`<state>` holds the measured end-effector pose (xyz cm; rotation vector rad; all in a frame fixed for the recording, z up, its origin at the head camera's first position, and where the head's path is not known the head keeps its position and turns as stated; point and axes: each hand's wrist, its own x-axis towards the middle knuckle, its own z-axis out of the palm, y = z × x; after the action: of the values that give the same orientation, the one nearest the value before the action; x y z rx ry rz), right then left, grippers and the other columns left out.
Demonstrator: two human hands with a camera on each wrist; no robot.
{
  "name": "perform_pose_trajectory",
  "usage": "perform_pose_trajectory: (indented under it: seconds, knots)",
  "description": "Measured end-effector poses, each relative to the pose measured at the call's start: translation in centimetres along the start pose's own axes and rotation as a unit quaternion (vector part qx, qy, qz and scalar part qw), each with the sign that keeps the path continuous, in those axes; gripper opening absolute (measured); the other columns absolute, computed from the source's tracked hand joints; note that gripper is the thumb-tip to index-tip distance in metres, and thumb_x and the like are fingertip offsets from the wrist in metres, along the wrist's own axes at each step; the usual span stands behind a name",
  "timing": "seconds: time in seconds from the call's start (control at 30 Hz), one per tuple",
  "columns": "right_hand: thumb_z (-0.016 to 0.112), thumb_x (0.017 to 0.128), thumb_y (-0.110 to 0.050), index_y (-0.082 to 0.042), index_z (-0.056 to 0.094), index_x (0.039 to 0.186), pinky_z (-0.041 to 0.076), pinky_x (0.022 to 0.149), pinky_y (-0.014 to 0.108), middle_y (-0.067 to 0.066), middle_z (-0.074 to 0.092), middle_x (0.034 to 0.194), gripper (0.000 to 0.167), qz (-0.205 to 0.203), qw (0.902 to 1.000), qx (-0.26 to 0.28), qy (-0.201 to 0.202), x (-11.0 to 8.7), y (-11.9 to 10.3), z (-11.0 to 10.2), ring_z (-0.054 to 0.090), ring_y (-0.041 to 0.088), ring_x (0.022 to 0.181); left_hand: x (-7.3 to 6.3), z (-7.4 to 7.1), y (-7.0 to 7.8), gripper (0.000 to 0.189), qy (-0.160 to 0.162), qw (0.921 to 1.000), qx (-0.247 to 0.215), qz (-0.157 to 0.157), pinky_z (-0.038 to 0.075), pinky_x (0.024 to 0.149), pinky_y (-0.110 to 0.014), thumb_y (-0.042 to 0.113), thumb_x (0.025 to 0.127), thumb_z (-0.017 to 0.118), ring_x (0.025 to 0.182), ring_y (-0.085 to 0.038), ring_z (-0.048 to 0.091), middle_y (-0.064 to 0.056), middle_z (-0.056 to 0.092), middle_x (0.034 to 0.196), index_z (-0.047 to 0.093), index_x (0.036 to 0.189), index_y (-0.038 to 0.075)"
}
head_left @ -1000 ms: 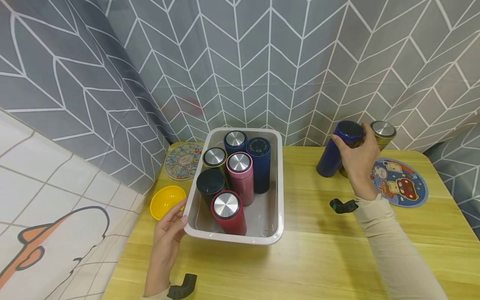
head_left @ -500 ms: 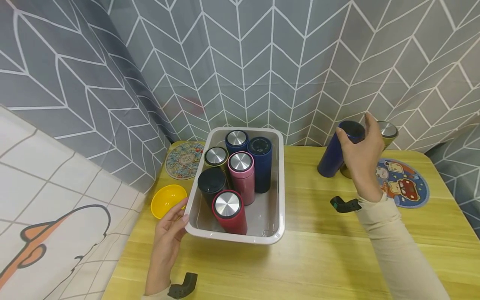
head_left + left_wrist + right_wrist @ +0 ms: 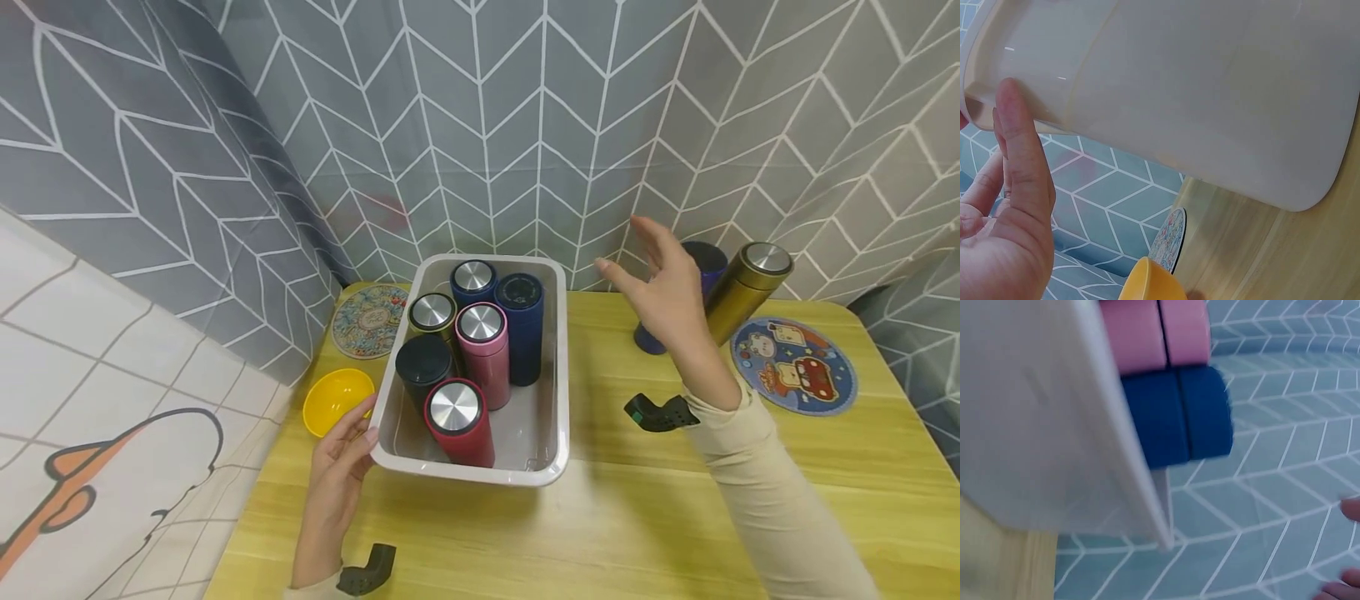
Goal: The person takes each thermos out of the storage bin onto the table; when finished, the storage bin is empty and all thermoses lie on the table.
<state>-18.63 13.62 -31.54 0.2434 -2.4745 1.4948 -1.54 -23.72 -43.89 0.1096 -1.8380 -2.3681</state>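
A white plastic tub (image 3: 562, 392) holds several upright thermos bottles: a red one (image 3: 471, 442), a pink one (image 3: 487, 362), a black one (image 3: 422, 360), a gold one (image 3: 432, 311) and two blue ones (image 3: 528, 333). My left hand (image 3: 341, 471) holds the tub's near left rim; in the left wrist view a finger (image 3: 1022, 150) lies against the outer wall. My right hand (image 3: 667, 304) is in the air with fingers spread, holding nothing. It partly hides a dark blue thermos (image 3: 705, 258). Beside that stands another gold thermos (image 3: 738, 292).
A yellow bowl (image 3: 337, 398) sits left of the tub, near a round patterned mat (image 3: 367, 321). Another round mat, blue with cartoons (image 3: 793, 367), lies on the right of the wooden table (image 3: 600, 533). A patterned grey curtain (image 3: 510, 125) hangs behind.
My right hand has let go of the dark blue thermos and moved left toward the tub, uncovering the gold thermos on the right. The left hand stays at the rim.
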Motion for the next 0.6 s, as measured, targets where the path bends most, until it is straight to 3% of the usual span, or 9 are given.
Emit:
perform_pose_trajectory:
  seconds: [0.13, 0.23, 0.37, 0.6]
  knots:
    - [0.075, 0.090, -0.028, -0.008, 0.040, 0.152, 0.032, 0.124, 0.045, 0.012, 0.044, 0.158, 0.074, 0.007, 0.9934, 0.004, -0.115, 0.0, -0.8, 1.1, 0.039, 0.028, 0.149, 0.0, 0.0, -0.1, 0.044, -0.005, 0.9999, -0.009, 0.007, 0.058, 0.073, -0.017, -0.005, 0.098, 0.047, 0.086, -0.005, 0.060, 0.006, 0.062, 0.094, 0.067, 0.130, 0.017]
    - [0.075, 0.090, -0.029, -0.010, 0.039, 0.154, 0.030, 0.125, 0.046, 0.010, 0.042, 0.159, 0.076, 0.015, 0.9853, 0.022, -0.169, 0.0, -0.8, 2.1, 0.037, 0.027, 0.150, 0.1, -0.1, -0.2, 0.044, -0.012, 0.9998, -0.013, 0.008, 0.057, 0.074, -0.017, -0.006, 0.098, 0.047, 0.087, -0.005, 0.061, 0.006, 0.064, 0.095, 0.067, 0.131, 0.016]
    - [0.076, 0.089, -0.025, -0.009, 0.037, 0.154, 0.027, 0.126, 0.049, 0.009, 0.040, 0.160, 0.078, 0.022, 0.9761, 0.056, -0.209, 0.0, -0.7, 3.4, 0.033, 0.027, 0.152, 0.0, -0.1, -0.2, 0.045, -0.011, 0.9999, -0.009, 0.009, 0.057, 0.074, -0.018, -0.006, 0.098, 0.047, 0.086, -0.005, 0.061, 0.007, 0.064, 0.093, 0.067, 0.130, 0.018]
    - [0.079, 0.085, -0.017, -0.007, 0.038, 0.153, 0.025, 0.127, 0.050, 0.011, 0.042, 0.159, 0.079, 0.032, 0.9654, 0.095, -0.241, 0.4, -0.4, 5.2, 0.035, 0.029, 0.151, 0.1, -0.2, -0.2, 0.046, -0.016, 0.9996, -0.018, 0.016, 0.058, 0.074, -0.017, -0.007, 0.097, 0.046, 0.085, -0.004, 0.061, 0.006, 0.064, 0.093, 0.068, 0.129, 0.018]
